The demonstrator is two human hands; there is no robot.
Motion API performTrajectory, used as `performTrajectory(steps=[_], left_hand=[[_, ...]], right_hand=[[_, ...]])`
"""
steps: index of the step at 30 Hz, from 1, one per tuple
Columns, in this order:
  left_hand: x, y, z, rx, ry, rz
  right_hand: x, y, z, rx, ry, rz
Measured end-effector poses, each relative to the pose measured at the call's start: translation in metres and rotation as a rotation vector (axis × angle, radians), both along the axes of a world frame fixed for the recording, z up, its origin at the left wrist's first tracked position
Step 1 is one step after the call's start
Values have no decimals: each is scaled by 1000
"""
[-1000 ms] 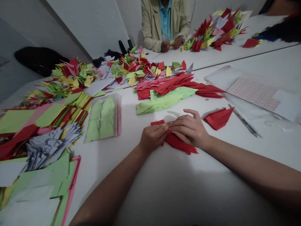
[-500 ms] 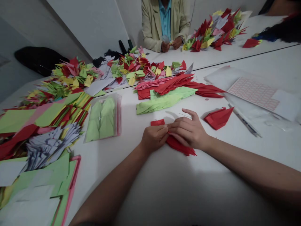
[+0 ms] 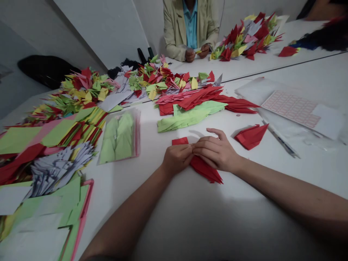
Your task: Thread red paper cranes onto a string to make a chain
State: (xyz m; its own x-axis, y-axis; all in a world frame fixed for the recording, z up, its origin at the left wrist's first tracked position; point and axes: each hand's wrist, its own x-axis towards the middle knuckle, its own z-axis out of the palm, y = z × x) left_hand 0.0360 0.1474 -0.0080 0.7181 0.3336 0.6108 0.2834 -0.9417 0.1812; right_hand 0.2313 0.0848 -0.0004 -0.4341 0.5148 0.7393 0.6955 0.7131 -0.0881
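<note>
My left hand (image 3: 176, 158) is closed in a pinch on a red folded paper piece (image 3: 206, 169), which lies at table height under both hands. One red end shows past my knuckles, and a pointed bundle of layers sticks out below. My right hand (image 3: 214, 151) meets the left fingertips, its fingers bent together over the same red paper and its index finger lifted away. The spot where the fingertips meet is hidden. To the right of my right hand lies another red folded paper bundle (image 3: 251, 136).
Ahead lie green folded strips (image 3: 191, 116) and red folded strips (image 3: 239, 103). A plastic packet of green pieces (image 3: 118, 136) is at left, near stacked coloured papers (image 3: 58, 132). A pen (image 3: 282, 139) lies at right. Across the table, a person (image 3: 191, 30) handles something small and yellow beside heaped paper pieces (image 3: 248, 36).
My hands have shifted very slightly, and the lower end of the red paper has swung a little down and left. The person opposite has moved their hands slightly.
</note>
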Motion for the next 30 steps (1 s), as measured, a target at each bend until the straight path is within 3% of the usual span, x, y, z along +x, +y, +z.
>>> performTrajectory(steps=[6, 16, 25, 30], left_hand=[[0, 1, 2, -26, -53, -23], [-2, 1, -2, 137, -92, -25], [-3, 0, -3, 45, -121, -66], [-1, -1, -3, 69, -157, -33]], right_hand=[[2, 2, -1, -40, 106, -51], [3, 0, 2, -100, 85, -32], [12, 1, 0, -84, 173, -42], [10, -2, 1, -67, 155, -23]])
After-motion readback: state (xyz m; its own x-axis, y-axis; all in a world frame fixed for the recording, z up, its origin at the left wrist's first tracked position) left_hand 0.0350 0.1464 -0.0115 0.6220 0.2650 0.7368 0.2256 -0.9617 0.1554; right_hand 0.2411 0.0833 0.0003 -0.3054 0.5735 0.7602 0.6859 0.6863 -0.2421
